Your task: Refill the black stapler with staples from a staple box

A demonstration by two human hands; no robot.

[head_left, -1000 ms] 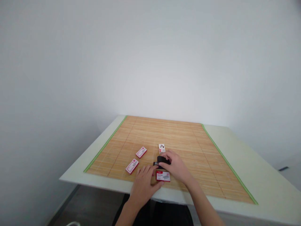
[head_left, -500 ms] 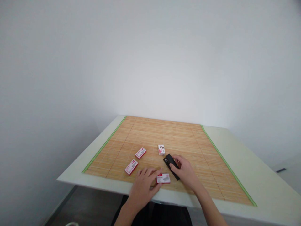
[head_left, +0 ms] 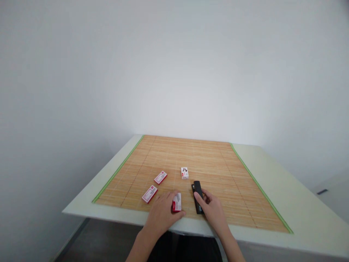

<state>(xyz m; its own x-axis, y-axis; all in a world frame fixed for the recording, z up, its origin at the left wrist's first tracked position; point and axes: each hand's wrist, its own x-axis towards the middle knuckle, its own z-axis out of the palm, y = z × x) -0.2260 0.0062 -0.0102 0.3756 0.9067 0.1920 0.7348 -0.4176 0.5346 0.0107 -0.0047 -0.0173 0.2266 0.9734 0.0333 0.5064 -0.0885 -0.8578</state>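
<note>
My left hand (head_left: pixel 161 214) is curved round a small red-and-white staple box (head_left: pixel 177 202), fingers at its far end and thumb by its near end. The box lies on the bamboo mat with its long side pointing away from me. To its right, my right hand (head_left: pixel 213 208) grips a black stapler (head_left: pixel 198 193), thumb on top and fingers along the right side. The stapler rests on the mat, its far end tipped slightly left. Two more red-and-white boxes, a nearer one (head_left: pixel 149 194) and a farther one (head_left: pixel 160 177), lie flat left of my hands.
A small white box with a dark picture (head_left: pixel 184 173) stands beyond the stapler. Under everything is a bamboo mat (head_left: pixel 188 153) with green edging on a white table (head_left: pixel 278 189). The table's front edge runs just below my wrists. A pale wall rises behind.
The staple box under my left hand has turned from lying crosswise to pointing away from me, and moved left. The stapler has swung to a straighter line, with my right hand still on it.
</note>
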